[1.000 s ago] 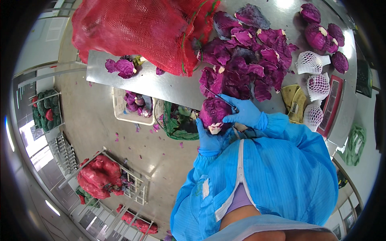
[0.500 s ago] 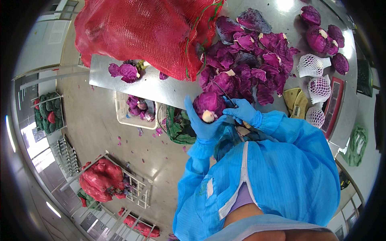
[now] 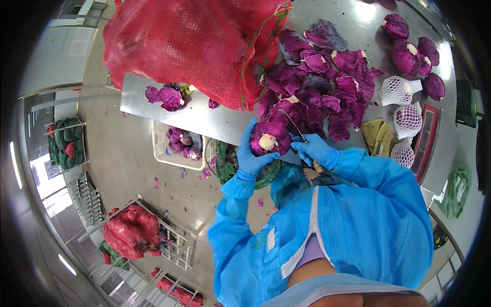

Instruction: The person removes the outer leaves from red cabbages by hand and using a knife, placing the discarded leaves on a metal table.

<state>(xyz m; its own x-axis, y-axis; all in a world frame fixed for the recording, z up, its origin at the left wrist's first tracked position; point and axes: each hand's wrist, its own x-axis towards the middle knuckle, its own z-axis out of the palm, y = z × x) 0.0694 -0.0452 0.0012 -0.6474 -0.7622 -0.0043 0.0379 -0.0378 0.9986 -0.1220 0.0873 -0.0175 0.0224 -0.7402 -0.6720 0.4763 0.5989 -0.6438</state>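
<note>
My left hand (image 3: 250,156), in a blue glove, cups a purple cabbage (image 3: 276,133) from its left and below, its pale cut stem facing up. My right hand (image 3: 314,149), also gloved, grips a knife (image 3: 295,125) at the cabbage's right side; the thin blade points up past the cabbage toward a heap of loose purple leaves (image 3: 337,77) on the steel table (image 3: 215,123). Below the cabbage a green mesh sack (image 3: 225,163) is partly hidden by my hands.
A large red mesh sack (image 3: 189,46) lies at upper left. Right: whole cabbages (image 3: 404,56), net-wrapped cabbages (image 3: 406,117), a khaki cloth (image 3: 376,135) and a red-trimmed scale (image 3: 427,143). A white crate (image 3: 163,158) of cabbage pieces stands below the table edge; racks with sacks (image 3: 130,230) stand on the floor.
The cabbage has turned so its stem end faces up toward me. My left hand has shifted up and left around it, and my right hand has moved right with the knife.
</note>
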